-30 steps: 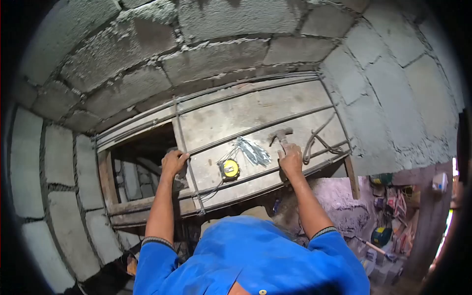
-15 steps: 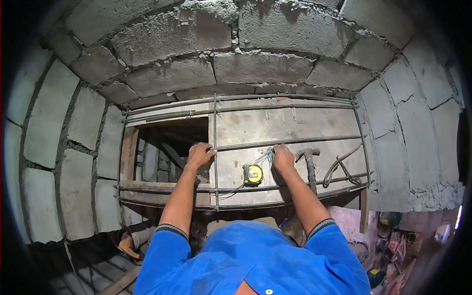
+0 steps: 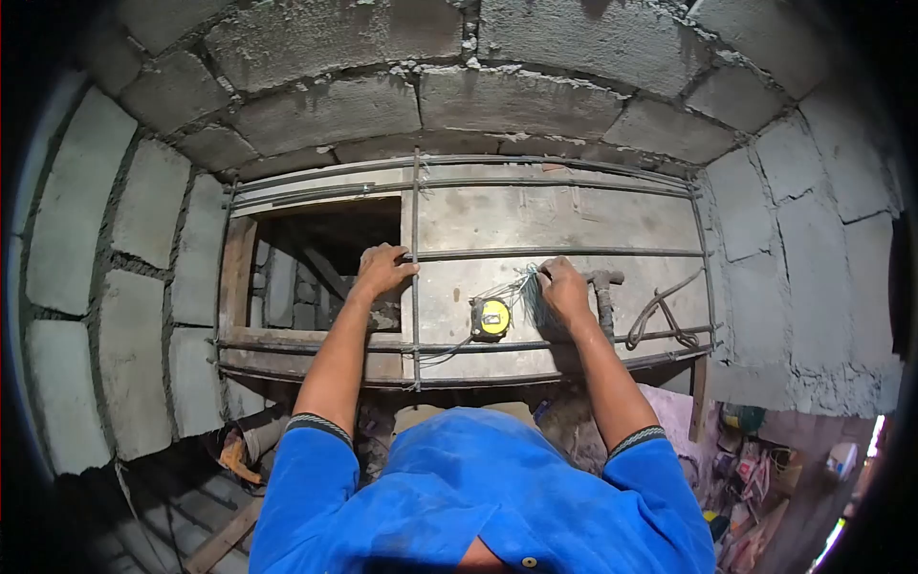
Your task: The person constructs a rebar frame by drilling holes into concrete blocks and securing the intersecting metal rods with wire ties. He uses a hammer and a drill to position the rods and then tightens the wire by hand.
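My left hand (image 3: 382, 272) is closed around the steel rebar (image 3: 416, 215) where a crosspiece meets a long middle bar (image 3: 555, 253). On the plywood, my right hand (image 3: 566, 292) pinches at the top of a bundle of thin tie wire (image 3: 535, 298); how many strands are between its fingers is hidden. Left of the bundle lies a yellow and black tape measure (image 3: 491, 319), with more loose wire around it. A hammer (image 3: 604, 301) lies just right of my right hand, its head partly covered. Farther right, metal pincers (image 3: 660, 320) rest with handles spread across a bar.
The rebar frame lies over a plywood board (image 3: 478, 215) with a wood-edged opening (image 3: 330, 225) at its left. Concrete block walls (image 3: 516, 103) close in the back and both sides. An orange-handled tool (image 3: 236, 457) lies low at left; clutter (image 3: 755, 469) sits low at right.
My right hand has risen and shifted right off the wire bundle, uncovering more of it and covering part of the hammer head. My left hand keeps its hold. The camera view has shifted slightly.
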Tool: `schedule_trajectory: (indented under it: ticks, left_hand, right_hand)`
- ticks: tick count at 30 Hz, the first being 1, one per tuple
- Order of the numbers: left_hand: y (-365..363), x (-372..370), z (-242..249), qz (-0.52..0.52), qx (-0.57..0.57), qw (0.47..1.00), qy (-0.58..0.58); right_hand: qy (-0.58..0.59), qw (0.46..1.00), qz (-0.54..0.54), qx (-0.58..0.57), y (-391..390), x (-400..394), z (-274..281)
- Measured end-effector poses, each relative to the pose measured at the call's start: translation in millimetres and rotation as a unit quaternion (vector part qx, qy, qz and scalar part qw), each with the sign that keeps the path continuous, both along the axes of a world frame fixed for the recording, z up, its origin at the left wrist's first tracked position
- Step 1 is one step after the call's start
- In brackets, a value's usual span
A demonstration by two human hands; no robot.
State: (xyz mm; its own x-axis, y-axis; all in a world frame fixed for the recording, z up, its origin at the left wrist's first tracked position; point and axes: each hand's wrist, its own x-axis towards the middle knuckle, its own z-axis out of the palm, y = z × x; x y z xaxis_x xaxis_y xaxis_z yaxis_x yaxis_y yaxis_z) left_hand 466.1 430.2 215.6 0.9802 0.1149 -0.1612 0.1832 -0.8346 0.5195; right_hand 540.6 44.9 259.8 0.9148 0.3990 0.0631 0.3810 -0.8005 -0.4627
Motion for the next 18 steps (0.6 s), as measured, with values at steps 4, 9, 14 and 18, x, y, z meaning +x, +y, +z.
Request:
schedule_trajectory:
  ticks: [4, 9, 14, 18]
  left_hand:
    - [9, 7, 1, -0.013, -0.013, 1.0, 0.013]
    - [11, 16, 1, -0.034, -0.006, 0.998, 0.052]
    - [20, 14, -6, -0.03, -0.06, 0.997, 0.047]
    - [18, 11, 3, -0.039, -0.013, 0.999, 0.008]
  right_hand:
    - [-0.06, 0.993, -0.082, 0.052, -18, 10, -6]
    - [-0.08, 0.98, -0.155, 0.093, -51, 26, -30]
    - [-0.02, 0.971, -0.234, 0.052, -36, 26, -18]
    - [0.11, 0.972, -0.167, -0.125, -19, 45, -10]
